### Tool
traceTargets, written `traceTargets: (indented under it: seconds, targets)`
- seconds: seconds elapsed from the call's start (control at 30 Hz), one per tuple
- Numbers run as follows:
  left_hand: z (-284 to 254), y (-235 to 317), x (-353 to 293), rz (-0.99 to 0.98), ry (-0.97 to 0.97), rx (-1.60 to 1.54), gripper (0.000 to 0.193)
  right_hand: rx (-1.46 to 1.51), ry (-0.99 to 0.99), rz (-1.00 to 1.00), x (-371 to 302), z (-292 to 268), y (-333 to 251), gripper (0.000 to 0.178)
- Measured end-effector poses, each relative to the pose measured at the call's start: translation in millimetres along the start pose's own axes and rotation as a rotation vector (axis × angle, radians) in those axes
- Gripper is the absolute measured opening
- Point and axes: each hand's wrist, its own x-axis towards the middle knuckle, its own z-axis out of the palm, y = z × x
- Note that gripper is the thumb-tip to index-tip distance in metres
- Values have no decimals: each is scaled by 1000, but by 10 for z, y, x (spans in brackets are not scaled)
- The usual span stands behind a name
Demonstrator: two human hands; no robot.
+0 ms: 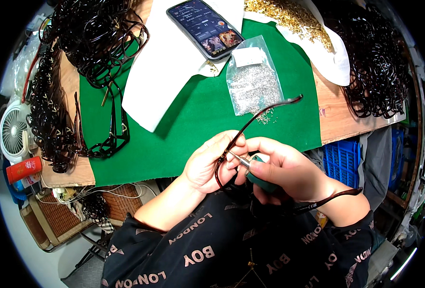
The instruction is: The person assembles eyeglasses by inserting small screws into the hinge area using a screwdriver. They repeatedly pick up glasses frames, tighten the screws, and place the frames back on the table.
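My left hand [205,163] pinches a dark brown eyeglass frame [255,116] near its hinge. One temple of the frame slants up to the right, and the other reaches across my right forearm. My right hand [291,168] is closed round a screwdriver [262,180] with a green body. Its metal tip points left and meets the frame at the hinge by my left fingers; any screw there is too small to make out. Beyond the hands, a clear bag [255,89] of tiny silver screws lies on the green mat [174,158], with some screws spilled at its mouth.
Piles of dark eyeglass frames [51,105] line the left side, with another heap [373,62] at the right. Small gold parts [299,21] lie on white paper at the back. A phone [205,26] rests on white cloth. A fan [14,127] and red can [24,169] stand left.
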Motion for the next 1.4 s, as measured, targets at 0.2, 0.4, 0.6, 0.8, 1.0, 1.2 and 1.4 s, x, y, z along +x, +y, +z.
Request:
traceTargets:
  seconds: [0.2,0.4,0.6,0.8,1.0,1.2,1.4]
  targets:
    - [69,-2,3,1,12,103,26,-108,-26,-106,16,-85,92,33]
    - [240,283,-248,231,-27,98,25,-988,213,-715,-54,-449,235,26]
    - [233,816,-582,550,366,491,39,-1384,637,-529,-161,-502,197,34]
    - [614,445,-432,954,558,2319,46,-1526,615,-474,-111,-503,185,34]
    - [609,166,-197,444,310,2524,29,-1507,596,-545,-109,-508,154,31]
    - [797,470,-547,866,-86,2163,40,-1564,691,-510,-92,-509,230,30]
    - [501,342,-529,569,-462,572,41,-1283,427,-852,-33,-535,180,32]
